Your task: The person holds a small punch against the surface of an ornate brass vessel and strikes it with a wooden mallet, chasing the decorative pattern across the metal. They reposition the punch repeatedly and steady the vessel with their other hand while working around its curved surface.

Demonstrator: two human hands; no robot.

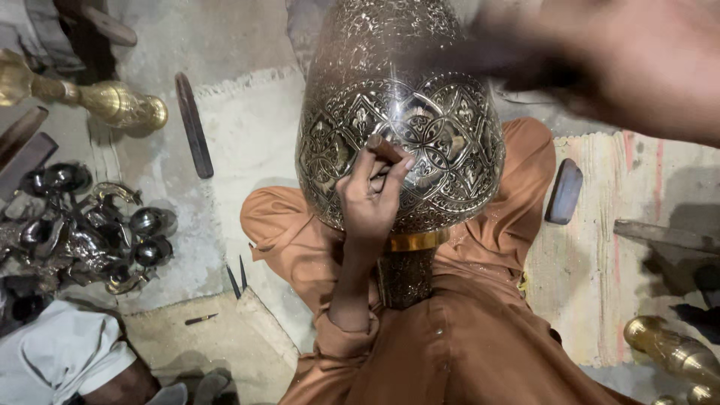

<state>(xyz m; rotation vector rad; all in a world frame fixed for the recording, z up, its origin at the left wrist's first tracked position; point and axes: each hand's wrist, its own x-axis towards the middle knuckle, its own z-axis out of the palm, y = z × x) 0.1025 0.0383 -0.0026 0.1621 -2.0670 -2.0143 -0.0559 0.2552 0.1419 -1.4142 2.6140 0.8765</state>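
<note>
Vase, a large metal vessel covered in engraved floral and lattice work, rests across the lap of a seated person in orange clothing, its gold band and neck pointing toward the body just below the grip. The left hand pinches a short chisel between fingertips and thumb, the tip set against the engraved belly directly above the knuckles. The right hand, up and to the right of that grip, is a motion blur; a dark shape under it may be a hammer, but whether the fingers are closed on anything cannot be told.

Risks, as judged from this position: the wall is curved and polished, so a chisel held at a slant could skid sideways and scratch across finished pattern. A blow landing off the chisel head could strike the pinching fingers, which lie close beneath it. The vase is steadied only by the lap and the heel of the left hand, so a heavy stroke could roll it.

Left of the grip lie a dark file, a brass piece and a heap of dark metal parts; two thin tools lie on the floor lower left.
</note>
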